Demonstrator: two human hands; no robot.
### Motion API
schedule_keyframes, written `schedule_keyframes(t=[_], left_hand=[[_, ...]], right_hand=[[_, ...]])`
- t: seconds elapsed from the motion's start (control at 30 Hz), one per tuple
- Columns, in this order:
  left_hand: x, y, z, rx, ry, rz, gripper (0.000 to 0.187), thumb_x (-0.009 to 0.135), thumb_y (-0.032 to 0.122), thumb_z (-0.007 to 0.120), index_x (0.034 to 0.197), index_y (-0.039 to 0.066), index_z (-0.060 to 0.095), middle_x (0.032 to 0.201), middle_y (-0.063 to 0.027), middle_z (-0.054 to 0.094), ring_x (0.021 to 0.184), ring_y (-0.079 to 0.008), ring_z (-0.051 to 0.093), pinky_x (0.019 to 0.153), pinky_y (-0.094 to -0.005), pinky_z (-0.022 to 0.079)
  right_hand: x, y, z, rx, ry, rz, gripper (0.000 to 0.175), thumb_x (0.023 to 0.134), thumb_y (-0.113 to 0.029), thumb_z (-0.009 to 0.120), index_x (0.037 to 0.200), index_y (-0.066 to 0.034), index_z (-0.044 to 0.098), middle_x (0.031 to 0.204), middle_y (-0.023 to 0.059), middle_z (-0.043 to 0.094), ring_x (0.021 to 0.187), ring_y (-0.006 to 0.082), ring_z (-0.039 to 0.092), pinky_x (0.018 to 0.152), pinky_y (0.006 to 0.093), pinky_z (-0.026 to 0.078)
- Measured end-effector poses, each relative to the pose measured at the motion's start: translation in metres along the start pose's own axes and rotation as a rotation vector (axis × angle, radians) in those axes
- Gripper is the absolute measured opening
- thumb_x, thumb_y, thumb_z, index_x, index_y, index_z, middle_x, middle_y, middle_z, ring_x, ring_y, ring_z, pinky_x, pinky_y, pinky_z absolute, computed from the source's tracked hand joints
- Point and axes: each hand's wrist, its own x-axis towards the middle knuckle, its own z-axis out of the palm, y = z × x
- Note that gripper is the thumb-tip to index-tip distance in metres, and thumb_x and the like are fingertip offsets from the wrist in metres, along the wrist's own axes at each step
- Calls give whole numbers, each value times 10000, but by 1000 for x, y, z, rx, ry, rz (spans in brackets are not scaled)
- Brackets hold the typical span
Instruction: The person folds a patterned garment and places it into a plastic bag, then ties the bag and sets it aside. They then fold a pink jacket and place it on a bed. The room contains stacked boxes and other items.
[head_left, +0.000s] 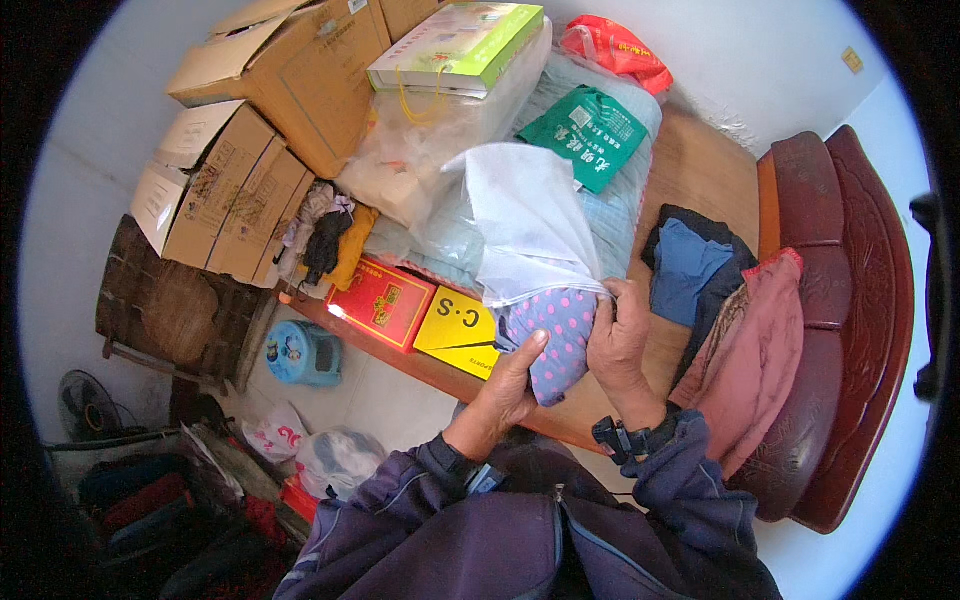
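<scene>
A folded blue-grey cloth with pink dots (553, 330) is partly inside a white fabric bag (529, 217). My left hand (514, 382) grips the dotted cloth from the near left, thumb lying on top. At the bag's mouth, my right hand (619, 337) pinches the white edge beside the cloth. Both are held above the wooden bed board (705, 165). Beneath and beyond them lies a pale blue quilted pad (619, 232). The fingers under the cloth are hidden.
Left of my hands lie a yellow box (457, 330) and a red box (381, 304). Cardboard cartons (300, 82) stand far left. A green bag (589, 139) rests on the pad. Clothes (750, 330) lie by the carved headboard (855, 315). A blue stool (304, 352) stands on the floor.
</scene>
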Motion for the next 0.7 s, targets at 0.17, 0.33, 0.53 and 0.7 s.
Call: schedule_keyframes(t=[0.17,0.33,0.53,0.7], left_hand=[[22,-1,-3,142,265,285,426,910,125,660,1297,-3,536,1192,-112,636,1041,-232,655,894,-373,555],[37,0,-12,60,392,544,449,881,29,656,1309,12,520,1189,-96,628,1032,-226,646,902,-363,542],[60,23,-34,-322,199,432,444,939,134,644,1350,29,514,1200,-108,636,1034,-277,653,904,-403,549],[71,18,-42,192,488,626,411,998,240,563,1348,31,514,1234,-111,634,1083,-258,638,931,-386,533]], right_hand=[[-19,21,1,-151,-52,-205,162,859,24,568,1020,13,578,890,207,574,844,374,604,754,394,479],[-49,38,21,-28,-44,-72,161,873,13,577,1033,13,573,873,208,603,807,339,640,723,408,500],[-59,27,49,63,-322,164,148,929,-75,592,1048,12,576,816,208,656,749,397,659,682,451,521],[-63,-41,41,182,-463,-328,132,883,-46,615,1003,3,597,831,210,608,768,427,620,684,477,503]])
